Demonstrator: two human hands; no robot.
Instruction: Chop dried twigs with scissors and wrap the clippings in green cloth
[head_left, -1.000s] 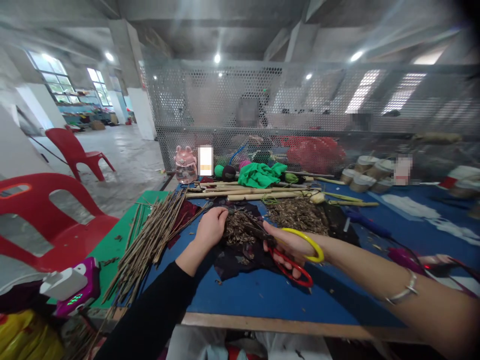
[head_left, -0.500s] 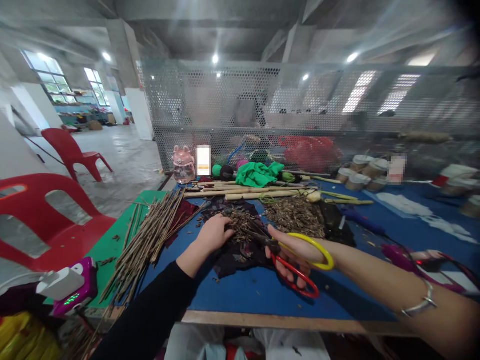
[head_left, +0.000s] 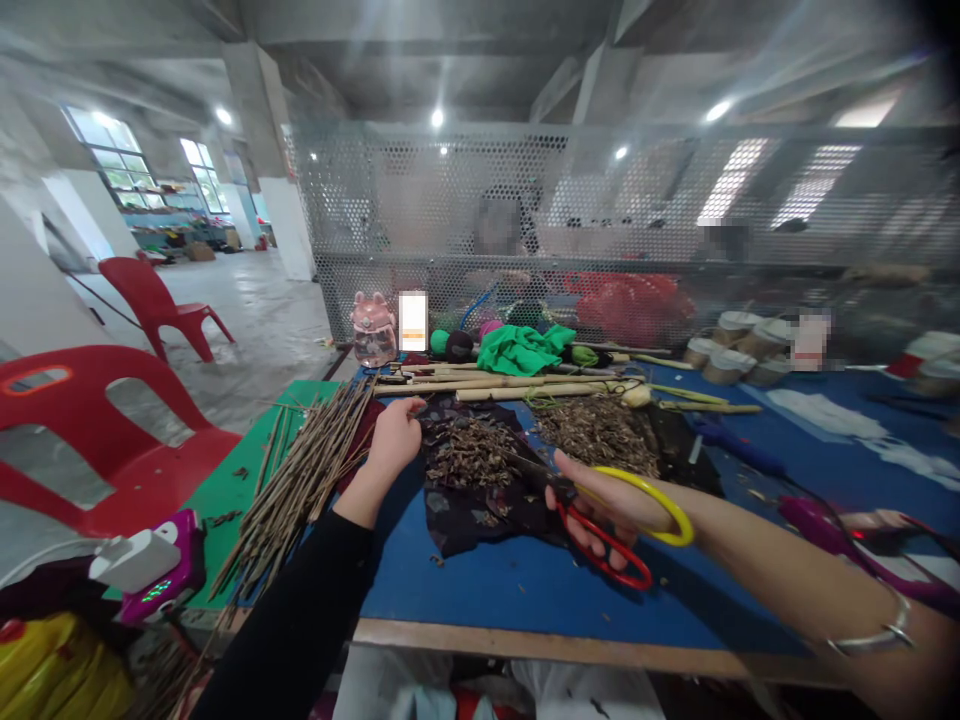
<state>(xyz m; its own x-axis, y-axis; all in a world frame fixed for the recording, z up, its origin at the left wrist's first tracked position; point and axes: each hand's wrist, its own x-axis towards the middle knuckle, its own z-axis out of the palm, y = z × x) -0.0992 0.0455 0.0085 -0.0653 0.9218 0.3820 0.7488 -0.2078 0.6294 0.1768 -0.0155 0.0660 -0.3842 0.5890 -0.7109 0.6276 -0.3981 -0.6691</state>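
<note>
My right hand (head_left: 592,500) is wrapped round a pair of scissors (head_left: 634,495) with one yellow and one red handle loop. The dark blades point left over a dark patterned cloth (head_left: 465,525). A heap of short brown dried stem pieces (head_left: 476,455) lies on that cloth. At the cloth's upper left edge is my left hand (head_left: 396,438), its fingers pressed together. Whether it pinches the cloth's edge or something small is hidden. Just left of it lies a bundle of long thin brown stems (head_left: 300,480).
A larger pile of brown pieces (head_left: 600,435) lies to the right. Pale sticks (head_left: 525,393) and a green cloth (head_left: 525,348) stretch along the back before a perforated metal screen (head_left: 435,220). A purple device (head_left: 817,525) lies at right; red chairs (head_left: 142,450) stand at left.
My left hand has moved left, off the heap of brown pieces to the cloth's upper left edge. My right hand still holds the scissors in nearly the same place. The view has shifted slightly.
</note>
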